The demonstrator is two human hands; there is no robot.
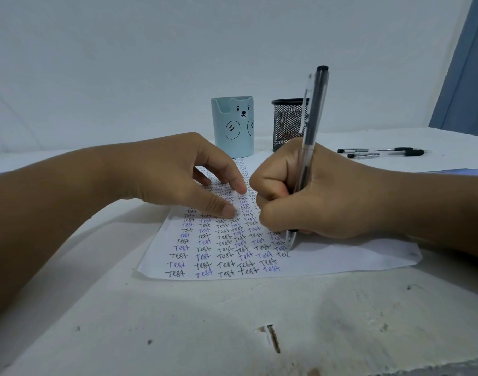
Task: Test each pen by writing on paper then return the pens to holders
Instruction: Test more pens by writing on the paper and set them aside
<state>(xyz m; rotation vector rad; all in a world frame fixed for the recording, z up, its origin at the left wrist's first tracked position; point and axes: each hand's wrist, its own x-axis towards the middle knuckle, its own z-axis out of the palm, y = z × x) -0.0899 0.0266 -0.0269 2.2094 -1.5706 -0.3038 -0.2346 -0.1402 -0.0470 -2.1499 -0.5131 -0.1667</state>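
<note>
A white sheet of paper (341,257) lies on the table, filled with rows of the word "Test" in black and blue ink. My right hand (314,194) grips a clear black-ink pen (311,123) nearly upright, its tip touching the paper at the end of a row. My left hand (183,172) rests fingertips on the upper part of the sheet, fingers relaxed. Behind the paper stand a light blue bear-face holder (232,126) and a black mesh holder (286,123). Both holders look empty from here.
Three black pens (381,152) lie on the table at the back right. The white table (205,321) has chips and a gouge near its front edge. A pale wall stands behind, with a blue curtain (466,77) at far right.
</note>
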